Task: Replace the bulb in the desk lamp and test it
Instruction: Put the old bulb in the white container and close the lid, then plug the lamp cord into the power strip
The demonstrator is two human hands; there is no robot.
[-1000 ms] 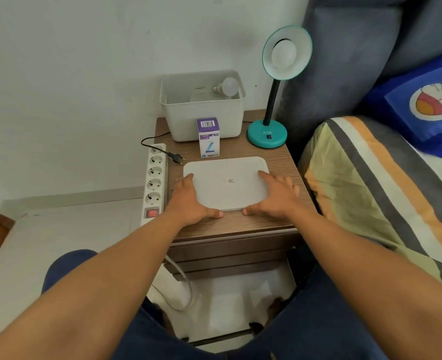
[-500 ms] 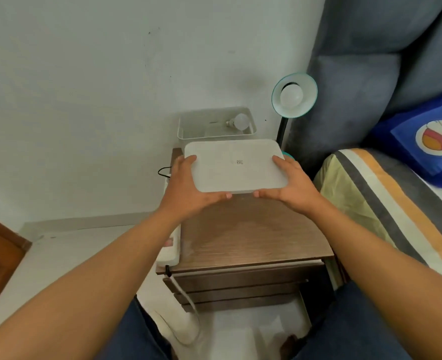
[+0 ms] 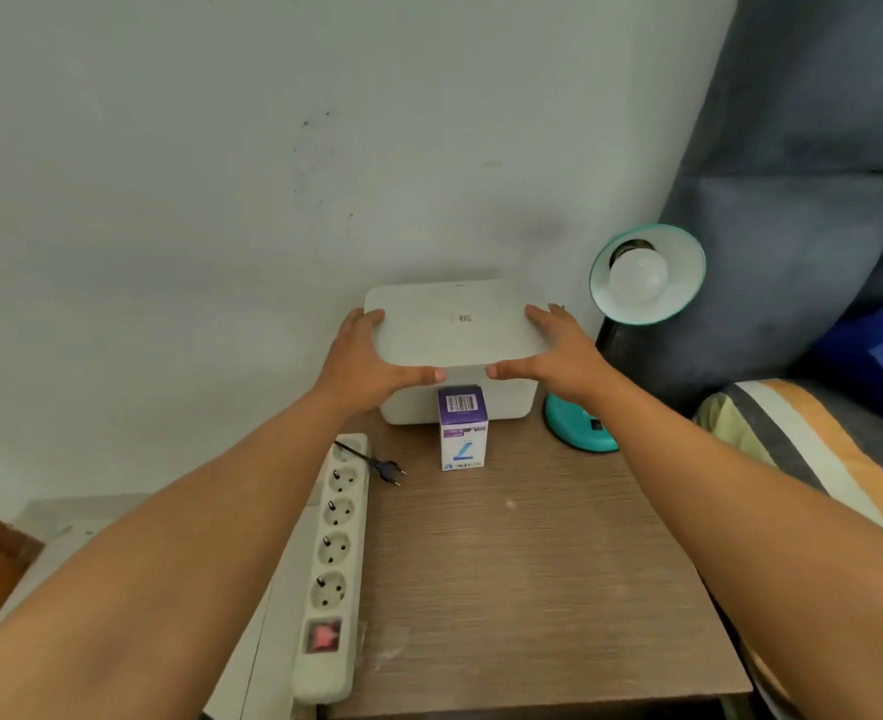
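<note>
A white lid (image 3: 455, 322) rests on top of the white storage box (image 3: 507, 402) at the back of the wooden nightstand (image 3: 522, 553). My left hand (image 3: 366, 363) grips the lid's left edge and my right hand (image 3: 559, 356) grips its right edge. The box's inside is hidden under the lid. The teal desk lamp (image 3: 647, 275) stands to the right, a white bulb (image 3: 638, 275) in its shade and its base (image 3: 579, 433) on the nightstand. A purple and white bulb carton (image 3: 463, 427) stands upright in front of the box.
A white power strip (image 3: 333, 563) with a red switch lies along the nightstand's left edge. The lamp's black plug (image 3: 390, 470) lies loose beside it, not in a socket. A grey headboard (image 3: 792, 174) and striped bedding (image 3: 813, 454) are at the right.
Both hands lifted the lid off the nightstand's front, carried it back and up, and set it over the storage box, covering the bulb that lay inside.
</note>
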